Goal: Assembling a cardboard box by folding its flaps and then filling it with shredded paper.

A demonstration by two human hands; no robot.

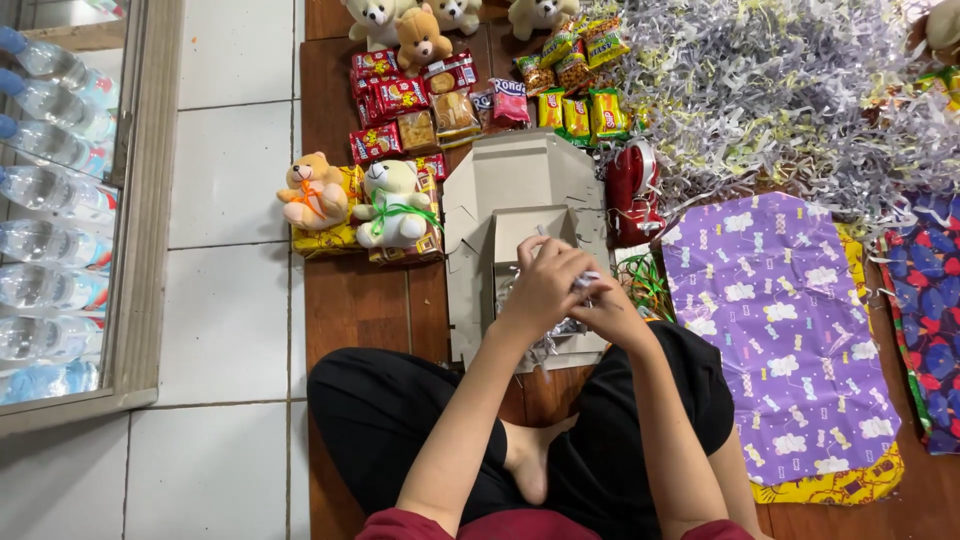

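Pinching silvery shredded paper (578, 283) together, left hand (545, 283) and right hand (608, 308), above open cardboard box (520, 185).

You're sitting on a brown wooden floor panel (350, 300) that meets white floor tiles (230, 300) on its left. Take the open grey cardboard box (520, 180) as your marker — it lies flat on the wood just ahead of your knees. Left of the box sit two small plush bears (355, 200) on snack packs; beyond it, a spread of wrapped snacks (480, 90) and more plush toys (420, 30). Right of the box lies a red pouch (630, 190), then purple patterned wrapping paper (780, 330) — behind that, a heap of shredded paper (770, 80).
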